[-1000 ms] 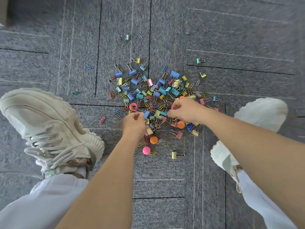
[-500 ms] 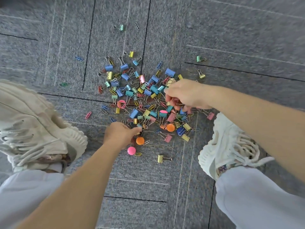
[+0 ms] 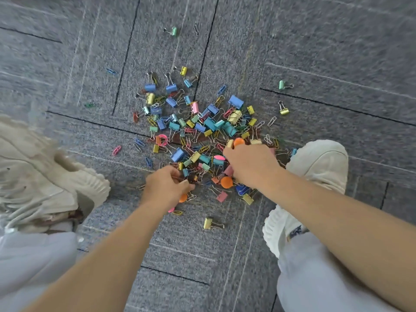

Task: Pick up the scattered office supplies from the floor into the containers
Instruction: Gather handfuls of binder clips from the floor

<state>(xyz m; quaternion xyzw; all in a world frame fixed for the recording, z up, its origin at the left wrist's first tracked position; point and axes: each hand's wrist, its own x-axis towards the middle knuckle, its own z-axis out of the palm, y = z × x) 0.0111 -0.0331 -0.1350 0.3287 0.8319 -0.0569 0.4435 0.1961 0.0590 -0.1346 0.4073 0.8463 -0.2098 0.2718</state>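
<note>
The office supplies (image 3: 209, 126) are heaped on the grey carpet (image 3: 315, 52). The left hand (image 3: 167, 190) is curled at the heap's near edge; the right hand (image 3: 249, 164) is curled over its right side; what either grasps cannot be told.

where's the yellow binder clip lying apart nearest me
In the head view, the yellow binder clip lies alone on the carpet, below the pile, left of the right shoe.
</note>
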